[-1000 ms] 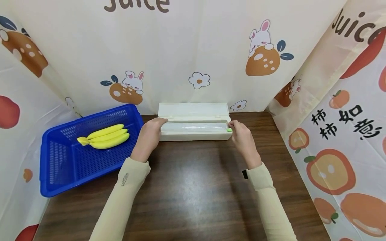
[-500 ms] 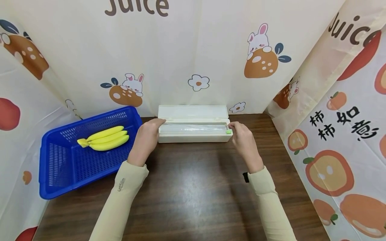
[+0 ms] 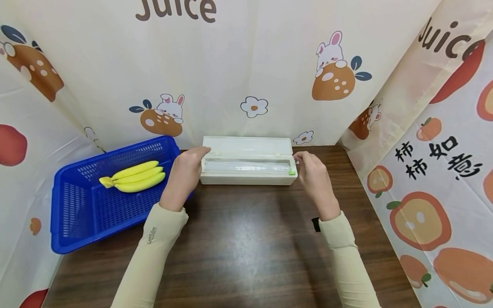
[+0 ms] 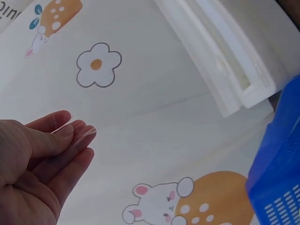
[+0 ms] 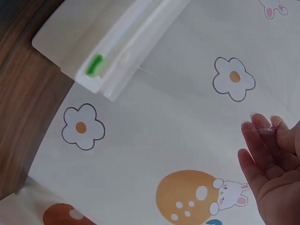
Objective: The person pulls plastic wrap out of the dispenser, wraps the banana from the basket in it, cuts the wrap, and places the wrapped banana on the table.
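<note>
A white cling film dispenser [image 3: 248, 178] stands at the back of the table, lid raised, with a clear roll inside and a small green slider [image 3: 292, 173] at its right end. My left hand [image 3: 186, 173], beyond its left end, pinches an edge of clear cling film [image 4: 84, 135] between thumb and fingers. At the other end my right hand [image 3: 313, 175] pinches the film's other corner [image 5: 265, 130]. Both hands are held above the box. The sheet between them is so transparent that its outline hardly shows.
Left of the dispenser sits a blue plastic basket [image 3: 57, 205] holding a bunch of yellow bananas [image 3: 135, 176]. A printed cloth [image 3: 215, 64] hangs right behind the dispenser, with more cloth along both sides. The brown wooden table [image 3: 246, 239] stretches toward me.
Both hands have risen and spread slightly apart, drawing film up off the roll. The green slider stays at the right end. The basket and bananas have not moved.
</note>
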Action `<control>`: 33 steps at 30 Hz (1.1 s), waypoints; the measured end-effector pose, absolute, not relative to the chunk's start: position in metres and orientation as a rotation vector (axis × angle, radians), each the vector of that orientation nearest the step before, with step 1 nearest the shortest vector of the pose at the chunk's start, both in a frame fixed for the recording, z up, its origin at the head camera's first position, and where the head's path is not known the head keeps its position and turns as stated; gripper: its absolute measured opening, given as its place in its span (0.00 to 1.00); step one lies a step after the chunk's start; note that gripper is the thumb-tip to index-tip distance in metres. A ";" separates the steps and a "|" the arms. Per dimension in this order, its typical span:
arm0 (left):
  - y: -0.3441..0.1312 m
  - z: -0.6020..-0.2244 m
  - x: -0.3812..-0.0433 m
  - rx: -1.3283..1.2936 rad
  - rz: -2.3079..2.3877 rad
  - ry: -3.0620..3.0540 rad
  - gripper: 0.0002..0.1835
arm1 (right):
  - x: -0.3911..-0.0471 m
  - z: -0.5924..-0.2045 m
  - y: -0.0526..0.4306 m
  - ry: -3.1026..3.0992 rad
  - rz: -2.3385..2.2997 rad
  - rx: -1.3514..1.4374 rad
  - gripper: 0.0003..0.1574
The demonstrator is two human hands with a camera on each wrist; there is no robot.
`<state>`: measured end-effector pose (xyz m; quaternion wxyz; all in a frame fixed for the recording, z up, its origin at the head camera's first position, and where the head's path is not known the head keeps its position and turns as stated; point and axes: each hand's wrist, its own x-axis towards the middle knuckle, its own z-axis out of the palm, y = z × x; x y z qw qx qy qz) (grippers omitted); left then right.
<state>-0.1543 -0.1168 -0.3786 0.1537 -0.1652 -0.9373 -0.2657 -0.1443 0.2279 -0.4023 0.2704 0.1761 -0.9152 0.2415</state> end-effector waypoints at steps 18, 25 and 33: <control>-0.116 -0.359 -0.155 -0.505 -0.759 -2.595 0.17 | -0.150 -0.380 0.228 -2.400 0.605 0.501 0.07; -0.115 -0.353 -0.153 -0.501 -0.748 -2.575 0.17 | -0.151 -0.373 0.229 -2.378 0.609 0.516 0.08; -0.114 -0.343 -0.151 -0.493 -0.749 -2.562 0.14 | -0.152 -0.363 0.228 -2.314 0.603 0.539 0.07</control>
